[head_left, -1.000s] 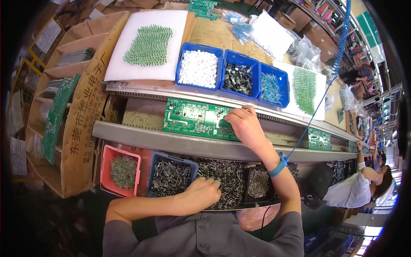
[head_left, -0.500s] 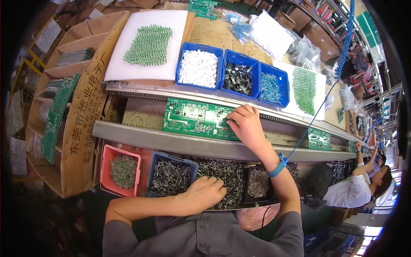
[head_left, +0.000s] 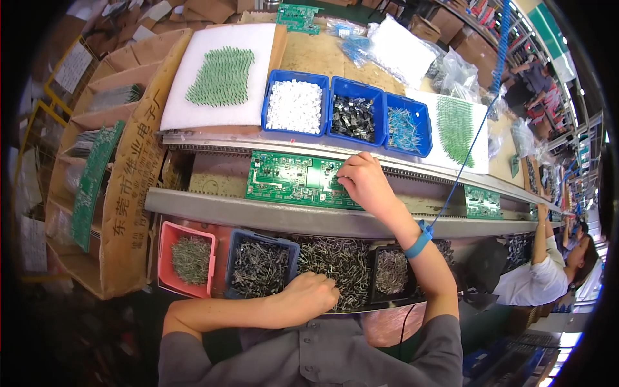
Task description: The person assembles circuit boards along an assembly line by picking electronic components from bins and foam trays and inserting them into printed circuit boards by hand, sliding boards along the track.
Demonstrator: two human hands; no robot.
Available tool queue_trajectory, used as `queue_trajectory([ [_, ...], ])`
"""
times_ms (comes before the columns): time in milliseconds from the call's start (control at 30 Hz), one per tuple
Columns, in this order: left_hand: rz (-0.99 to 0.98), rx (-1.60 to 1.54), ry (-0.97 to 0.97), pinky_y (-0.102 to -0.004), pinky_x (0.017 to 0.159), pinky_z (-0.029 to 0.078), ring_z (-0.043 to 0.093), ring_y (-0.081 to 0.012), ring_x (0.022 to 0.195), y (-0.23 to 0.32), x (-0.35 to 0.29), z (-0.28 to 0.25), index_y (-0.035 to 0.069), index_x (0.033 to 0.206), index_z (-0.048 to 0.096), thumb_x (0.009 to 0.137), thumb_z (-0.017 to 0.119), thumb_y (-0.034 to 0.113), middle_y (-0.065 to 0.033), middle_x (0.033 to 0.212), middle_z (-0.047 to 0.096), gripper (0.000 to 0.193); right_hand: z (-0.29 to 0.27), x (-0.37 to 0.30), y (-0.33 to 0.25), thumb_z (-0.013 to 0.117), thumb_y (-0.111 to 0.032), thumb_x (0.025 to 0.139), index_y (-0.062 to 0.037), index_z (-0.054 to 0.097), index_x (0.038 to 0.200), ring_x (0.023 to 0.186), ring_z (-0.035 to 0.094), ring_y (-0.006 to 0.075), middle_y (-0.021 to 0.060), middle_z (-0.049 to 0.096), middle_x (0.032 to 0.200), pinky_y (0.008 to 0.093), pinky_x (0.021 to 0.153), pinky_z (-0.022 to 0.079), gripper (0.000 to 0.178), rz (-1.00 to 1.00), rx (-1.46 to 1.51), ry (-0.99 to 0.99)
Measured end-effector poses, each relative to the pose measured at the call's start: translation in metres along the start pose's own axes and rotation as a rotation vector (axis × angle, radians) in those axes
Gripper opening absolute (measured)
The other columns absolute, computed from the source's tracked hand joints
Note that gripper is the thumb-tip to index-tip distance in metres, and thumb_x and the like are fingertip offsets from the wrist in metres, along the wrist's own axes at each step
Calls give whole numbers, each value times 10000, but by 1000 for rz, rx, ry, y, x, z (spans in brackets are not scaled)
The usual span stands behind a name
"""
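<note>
A green circuit board [head_left: 284, 175] lies in the conveyor channel in front of me. My right hand [head_left: 366, 184], a blue band on its wrist, is over the board's right part, with thumb and fingers pinched together at its surface. Whatever they pinch is too small to make out. Below, my left hand [head_left: 309, 298] rests at the near side of a black bin of loose metal-legged components [head_left: 332, 261]. Its fingers are curled in, and their tips and anything in them are hidden.
Along the near side stand a pink bin [head_left: 162, 258], a dark blue bin [head_left: 234, 261] and a small black bin [head_left: 373, 274]. Blue bins [head_left: 327, 106] of parts sit beyond the rail [head_left: 290, 209]. Left is a cardboard box [head_left: 122, 258] with boards. Another person [head_left: 535, 280] works at right.
The view has shifted slightly. My right hand stays at the board's right part, its pinch a little changed. The left hand remains by the black bin, its fingers drawn in slightly more.
</note>
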State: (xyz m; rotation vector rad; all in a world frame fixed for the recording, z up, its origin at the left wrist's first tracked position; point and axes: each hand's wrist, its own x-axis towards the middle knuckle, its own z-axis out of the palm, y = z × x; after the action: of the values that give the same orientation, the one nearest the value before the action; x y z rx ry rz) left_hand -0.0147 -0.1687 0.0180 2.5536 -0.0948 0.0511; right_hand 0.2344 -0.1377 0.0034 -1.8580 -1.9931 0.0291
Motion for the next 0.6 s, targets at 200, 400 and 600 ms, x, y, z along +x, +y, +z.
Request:
queue_trajectory([
  [200,-3,-34,109,-363,689,488,585,-265,801,-5,-7,-43,34,812,560,746,557,88,-92,832,550,85,-14,-20,-42,692,-91,731,-52,630,1038,893,555,282,102,605,940,418,800,428,315,-51,-191,30],
  [400,-172,186,463,-385,745,475,561,-303,860,-72,2,-70,22,866,595,696,606,-10,-107,915,567,174,-31,-86,-96,581,-65,707,-43,600,841,711,590,258,88,545,746,367,627,500,137,-217,90,-371],
  [600,-190,250,639,-384,787,478,576,-306,878,-136,12,-67,17,897,626,727,647,-28,-110,932,609,177,-15,-102,-101,600,-53,695,-43,579,825,805,578,261,107,525,840,347,677,502,133,-137,109,-410],
])
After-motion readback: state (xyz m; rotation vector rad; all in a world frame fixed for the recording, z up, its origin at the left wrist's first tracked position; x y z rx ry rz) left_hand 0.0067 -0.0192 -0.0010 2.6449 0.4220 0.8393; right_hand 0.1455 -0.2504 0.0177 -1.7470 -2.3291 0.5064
